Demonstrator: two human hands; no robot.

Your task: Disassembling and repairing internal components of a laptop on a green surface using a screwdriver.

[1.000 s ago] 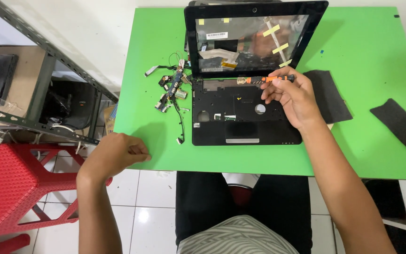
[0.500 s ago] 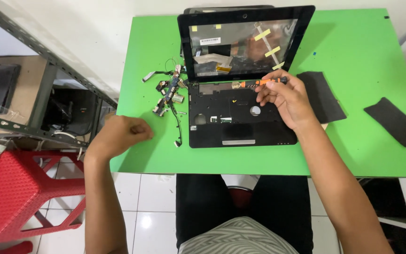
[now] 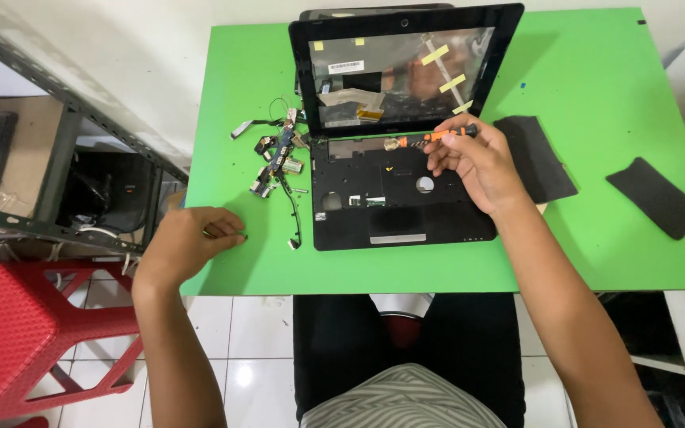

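Note:
A small black laptop (image 3: 394,208) lies opened and stripped on the green table (image 3: 612,246), its keyboard removed and its screen shell (image 3: 402,67) standing with yellow tape pieces. My right hand (image 3: 477,166) rests over the laptop's base and grips an orange and black screwdriver (image 3: 430,139), whose tip points left at the hinge area. My left hand (image 3: 192,238) sits at the table's front left corner, fingers pinched on something small that I cannot make out. Loose circuit boards and cables (image 3: 277,158) lie between my left hand and the laptop.
Two flat black pads (image 3: 545,162) (image 3: 658,196) lie right of the laptop. A red plastic stool (image 3: 17,333) stands on the tiled floor at lower left. A grey metal shelf frame (image 3: 57,166) holds dark equipment left of the table.
My left hand has risen from below the table edge onto the table's front left corner. My right hand with the screwdriver stays at the laptop's hinge area.

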